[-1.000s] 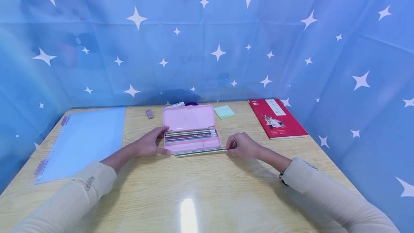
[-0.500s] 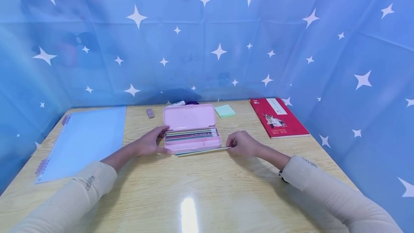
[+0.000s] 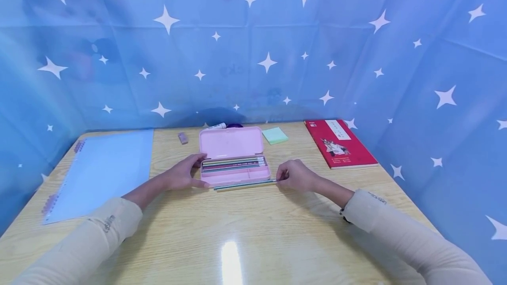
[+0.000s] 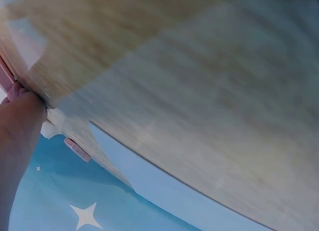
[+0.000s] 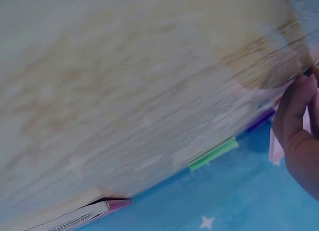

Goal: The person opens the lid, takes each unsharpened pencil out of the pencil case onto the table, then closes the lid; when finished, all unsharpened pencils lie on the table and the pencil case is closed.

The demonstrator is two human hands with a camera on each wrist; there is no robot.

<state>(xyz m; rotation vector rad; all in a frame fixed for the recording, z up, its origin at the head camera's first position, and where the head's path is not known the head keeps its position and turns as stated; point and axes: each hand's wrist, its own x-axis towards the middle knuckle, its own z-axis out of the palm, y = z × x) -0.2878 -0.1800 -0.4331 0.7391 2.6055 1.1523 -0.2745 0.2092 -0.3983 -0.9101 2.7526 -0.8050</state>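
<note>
A light wooden tabletop (image 3: 253, 232) with a bright shiny spot of light sits inside blue cloth walls (image 3: 253, 56) covered in white stars.

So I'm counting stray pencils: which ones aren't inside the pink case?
The two pencils on the table along the case's near edge; the right hand pinches their ends.

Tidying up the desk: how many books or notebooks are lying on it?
2: a blue spiral notebook at the table's left edge, and a red book at the far right. None appears hidden.
</note>
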